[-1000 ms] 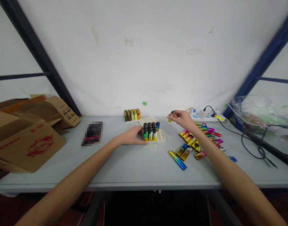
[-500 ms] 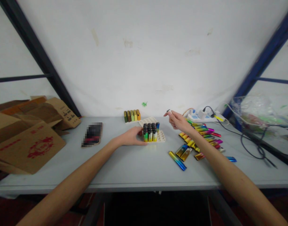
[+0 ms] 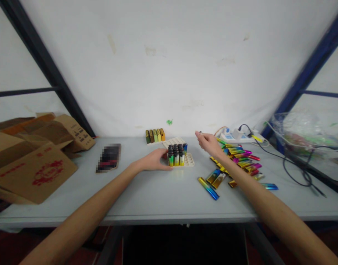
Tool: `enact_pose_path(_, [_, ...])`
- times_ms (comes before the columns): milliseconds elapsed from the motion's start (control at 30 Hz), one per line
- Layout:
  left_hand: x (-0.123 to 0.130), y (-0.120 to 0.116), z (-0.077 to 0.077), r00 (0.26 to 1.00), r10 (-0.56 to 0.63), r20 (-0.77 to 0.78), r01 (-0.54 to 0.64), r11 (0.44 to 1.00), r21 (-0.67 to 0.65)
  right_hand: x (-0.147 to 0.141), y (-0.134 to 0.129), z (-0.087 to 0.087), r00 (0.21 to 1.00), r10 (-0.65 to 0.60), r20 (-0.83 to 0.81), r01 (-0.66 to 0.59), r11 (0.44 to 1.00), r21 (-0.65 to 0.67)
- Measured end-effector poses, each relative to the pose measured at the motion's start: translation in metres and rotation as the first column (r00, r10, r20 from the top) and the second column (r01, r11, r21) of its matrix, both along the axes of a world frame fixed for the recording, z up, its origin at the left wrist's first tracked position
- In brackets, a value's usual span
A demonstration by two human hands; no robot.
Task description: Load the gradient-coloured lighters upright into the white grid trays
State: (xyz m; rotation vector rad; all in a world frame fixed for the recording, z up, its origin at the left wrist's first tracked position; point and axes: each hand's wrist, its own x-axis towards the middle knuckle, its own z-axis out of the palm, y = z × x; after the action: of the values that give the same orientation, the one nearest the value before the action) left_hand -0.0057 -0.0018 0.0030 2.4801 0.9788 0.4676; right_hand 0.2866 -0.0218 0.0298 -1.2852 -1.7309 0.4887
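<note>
My left hand [image 3: 155, 159] is closed around the left side of a white tray [image 3: 189, 161] of round holes, thumb in front and fingers partly hidden behind. Upright lighters [image 3: 176, 156] with black tops and green, yellow or white bodies fill the tray's left part; a blue one [image 3: 185, 148] stands behind them. Raised to the right of the tray, my right hand [image 3: 209, 142] is closed around a lighter [image 3: 200, 132], of which only a small dark tip shows. Under and beside my right forearm lies a loose pile of shiny, colourful lighters [image 3: 242, 156].
Behind the tray lie a second white tray [image 3: 175, 142] and a block of upright lighters [image 3: 155, 135]. A pixelated dark item [image 3: 109, 158] and cardboard boxes [image 3: 36, 162] are at left. A power strip [image 3: 236, 137], black cables [image 3: 303, 173] and a clear plastic bag [image 3: 298, 129] occupy the right.
My right hand has turned and curled further, so the white and black end of the lighter in it is now mostly hidden. My left hand and the tray have stayed put.
</note>
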Motion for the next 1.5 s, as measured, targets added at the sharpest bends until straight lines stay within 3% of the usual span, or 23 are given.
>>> enact_pose_path(100, [0.001, -0.001, 0.001, 1.0, 0.006, -0.003, -0.006, 1.0, 0.011, -0.002, 0.0, -0.002, 0.99, -0.135, 0.027, 0.133, 0.989, 0.057])
enact_pose_path(233, [0.001, -0.001, 0.001, 1.0, -0.003, 0.006, 0.003, 1.0, 0.009, -0.005, 0.0, -0.003, 0.983, -0.176, 0.05, 0.17, 0.98, 0.1])
enact_pose_path(567, [0.0, -0.001, 0.001, 1.0, 0.01, -0.005, -0.01, 1.0, 0.025, -0.007, -0.002, -0.001, 0.991, -0.117, 0.066, 0.109, 0.988, 0.108])
enact_pose_path(733, [0.0, -0.001, 0.001, 1.0, -0.011, 0.012, 0.011, 1.0, 0.011, -0.003, -0.002, 0.0, 0.997, -0.012, 0.081, 0.003, 0.993, 0.114])
enact_pose_path(833, [0.001, -0.001, 0.001, 1.0, -0.007, 0.006, 0.007, 1.0, 0.011, 0.001, 0.001, -0.001, 0.971, 0.033, 0.236, -0.076, 0.981, 0.176])
enact_pose_path(933, [0.001, -0.001, 0.001, 1.0, -0.001, 0.008, 0.001, 1.0, 0.01, 0.005, 0.004, -0.001, 0.892, 0.023, 0.451, -0.159, 0.951, 0.267])
enact_pose_path(1033, [0.001, -0.001, 0.001, 1.0, 0.001, 0.006, -0.001, 1.0, 0.019, 0.007, 0.004, 0.0, 0.846, 0.056, 0.531, -0.182, 0.965, 0.189])
enact_pose_path(1233, [-0.001, 0.001, -0.001, 1.0, 0.011, -0.016, -0.01, 0.999, 0.038, 0.008, 0.001, 0.001, 0.859, 0.291, 0.421, -0.305, 0.952, -0.034])
enact_pose_path(1500, [0.001, -0.001, 0.001, 1.0, 0.018, -0.012, -0.018, 0.999, 0.03, 0.0, -0.001, -0.003, 0.823, 0.385, 0.418, -0.366, 0.922, -0.129])
